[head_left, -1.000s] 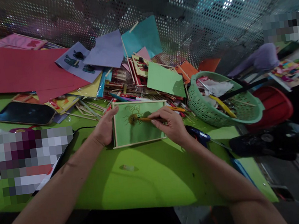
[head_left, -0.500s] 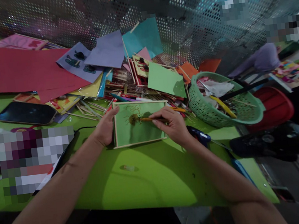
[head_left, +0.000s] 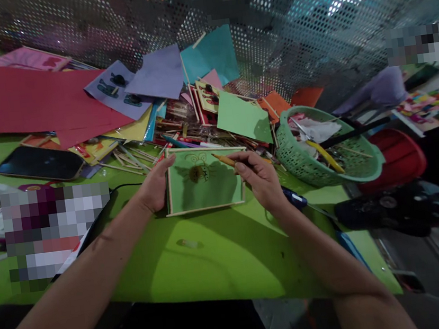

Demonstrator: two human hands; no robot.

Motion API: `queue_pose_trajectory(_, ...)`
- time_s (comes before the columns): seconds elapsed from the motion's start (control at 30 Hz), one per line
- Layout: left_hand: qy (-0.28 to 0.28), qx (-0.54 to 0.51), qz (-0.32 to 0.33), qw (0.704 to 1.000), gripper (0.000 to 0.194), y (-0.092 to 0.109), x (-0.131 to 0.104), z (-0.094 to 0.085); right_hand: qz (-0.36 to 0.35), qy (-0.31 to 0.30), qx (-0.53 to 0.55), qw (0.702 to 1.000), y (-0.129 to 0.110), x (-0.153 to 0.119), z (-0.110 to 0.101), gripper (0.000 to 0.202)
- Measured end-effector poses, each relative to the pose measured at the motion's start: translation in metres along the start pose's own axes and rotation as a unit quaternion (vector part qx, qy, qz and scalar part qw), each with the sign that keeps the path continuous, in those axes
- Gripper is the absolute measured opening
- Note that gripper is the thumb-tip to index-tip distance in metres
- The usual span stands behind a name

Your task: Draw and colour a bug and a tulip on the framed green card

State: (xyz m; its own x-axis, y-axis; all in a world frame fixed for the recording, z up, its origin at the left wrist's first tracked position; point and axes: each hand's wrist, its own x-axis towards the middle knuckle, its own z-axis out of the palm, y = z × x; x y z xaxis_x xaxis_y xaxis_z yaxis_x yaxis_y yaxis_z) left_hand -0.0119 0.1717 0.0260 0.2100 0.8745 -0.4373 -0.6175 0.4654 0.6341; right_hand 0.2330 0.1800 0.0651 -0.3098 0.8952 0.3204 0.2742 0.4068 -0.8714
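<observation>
A green card framed with thin wooden sticks (head_left: 222, 189) is tilted up above the table in front of me. On it is a brown insect-like drawing (head_left: 200, 171) with round eyes and thin legs. My left hand (head_left: 157, 184) grips the card's left edge, thumb on the front, fingers hidden behind. In my right hand (head_left: 260, 178) is an orange-brown marker (head_left: 223, 159), pinched between thumb and fingers. Its tip points left and stands near the upper right of the drawing, apparently off the card. A small clear capped piece (head_left: 189, 243) lies on the table below.
Behind the card lie coloured sheets (head_left: 35, 99), loose wooden sticks (head_left: 129, 159) and pens. A phone (head_left: 39, 163) is at left. At right stand a green basket (head_left: 294, 158) of tools and a blue glue gun (head_left: 294, 198). A person's sleeve (head_left: 386, 88) shows beyond.
My right hand has drawn the marker up and to the right, away from the drawing, uncovering its right side. My left hand and the card stay nearly in place.
</observation>
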Motion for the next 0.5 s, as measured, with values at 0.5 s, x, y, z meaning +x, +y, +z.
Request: queue_pose_trajectory(0.5,0.002,0.005,0.007,1.000,0.035,-0.004,-0.015,0.007,0.009,0.006,0.019,1.000,-0.027,-0.044,-0.021,0.030)
